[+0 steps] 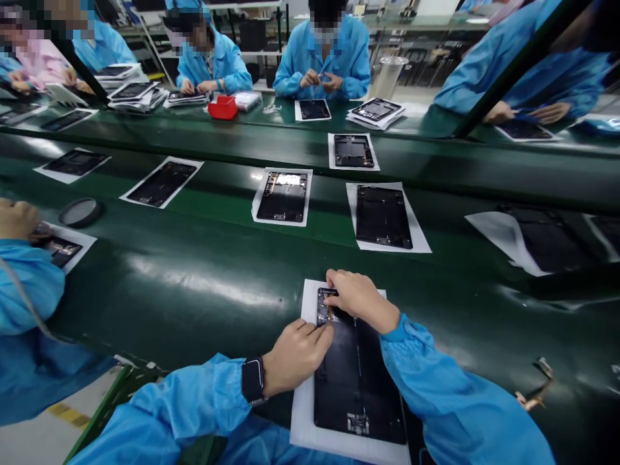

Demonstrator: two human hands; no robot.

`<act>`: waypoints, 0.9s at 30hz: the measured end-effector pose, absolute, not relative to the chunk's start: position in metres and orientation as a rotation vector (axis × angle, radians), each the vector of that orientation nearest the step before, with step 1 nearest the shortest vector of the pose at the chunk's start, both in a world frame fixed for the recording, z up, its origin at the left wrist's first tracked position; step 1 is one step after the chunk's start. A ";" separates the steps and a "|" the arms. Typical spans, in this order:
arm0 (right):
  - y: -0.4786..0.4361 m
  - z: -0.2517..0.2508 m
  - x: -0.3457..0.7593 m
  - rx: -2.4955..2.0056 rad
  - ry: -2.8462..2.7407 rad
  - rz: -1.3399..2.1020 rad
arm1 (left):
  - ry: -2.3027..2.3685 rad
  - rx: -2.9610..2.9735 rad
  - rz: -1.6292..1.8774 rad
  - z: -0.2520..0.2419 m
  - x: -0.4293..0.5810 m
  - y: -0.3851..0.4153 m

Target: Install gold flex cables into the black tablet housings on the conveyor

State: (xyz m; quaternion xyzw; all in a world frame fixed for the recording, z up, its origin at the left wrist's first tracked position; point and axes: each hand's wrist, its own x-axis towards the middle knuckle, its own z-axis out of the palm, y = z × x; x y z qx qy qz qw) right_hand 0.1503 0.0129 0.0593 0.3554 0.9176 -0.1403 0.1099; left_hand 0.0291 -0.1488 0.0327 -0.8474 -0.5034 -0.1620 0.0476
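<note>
1. Blue sleeves (460, 400) filled the foreground, with a black smartwatch (252, 380) on the left wrist.
2. Left hand (295, 356) and right hand (358, 300) were half-closed, fingertips together on the top corner of a black tablet housing (356, 381); any grip was hidden.
3. Housing lay flat on a white foam sheet (303, 413) on the green bench (194, 284), an orange flex cable (330, 314) showing between the hands.
</note>
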 end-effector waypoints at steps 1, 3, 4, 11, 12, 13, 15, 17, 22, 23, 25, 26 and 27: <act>0.012 0.060 0.150 1.011 2.719 -0.374 | -1.528 -2.585 -0.497 0.034 0.029 -0.148; 0.009 0.060 0.150 0.976 2.757 -0.336 | -1.499 -2.581 -0.517 0.035 0.028 -0.148; 0.008 0.059 0.151 0.979 2.777 -0.330 | -1.486 -2.573 -0.533 0.035 0.028 -0.147; -0.002 0.041 0.167 1.136 2.872 -0.361 | -1.426 -2.529 -0.728 0.027 0.028 -0.149; -0.001 0.039 0.170 1.151 2.873 -0.421 | -1.426 -2.535 -0.733 0.026 0.028 -0.150; 0.000 0.038 0.171 1.164 2.871 -0.481 | -1.428 -2.546 -0.724 0.024 0.028 -0.150; 0.002 0.037 0.173 1.186 2.862 -0.570 | -1.424 -2.579 -0.681 0.022 0.028 -0.151; 0.006 0.036 0.174 1.202 2.851 -0.614 | -1.411 -2.619 -0.631 0.021 0.028 -0.152; 0.009 0.036 0.174 1.226 2.841 -0.655 | -1.383 -2.657 -0.610 0.021 0.028 -0.152; 0.009 0.036 0.174 1.228 2.838 -0.656 | -1.382 -2.664 -0.611 0.021 0.027 -0.151; 0.009 0.036 0.174 1.227 2.839 -0.649 | -1.387 -2.679 -0.604 0.021 0.027 -0.151; 0.008 0.036 0.174 1.226 2.844 -0.643 | -1.393 -2.683 -0.600 0.022 0.026 -0.151; 0.008 0.036 0.174 1.223 2.850 -0.637 | -1.396 -2.691 -0.593 0.022 0.026 -0.151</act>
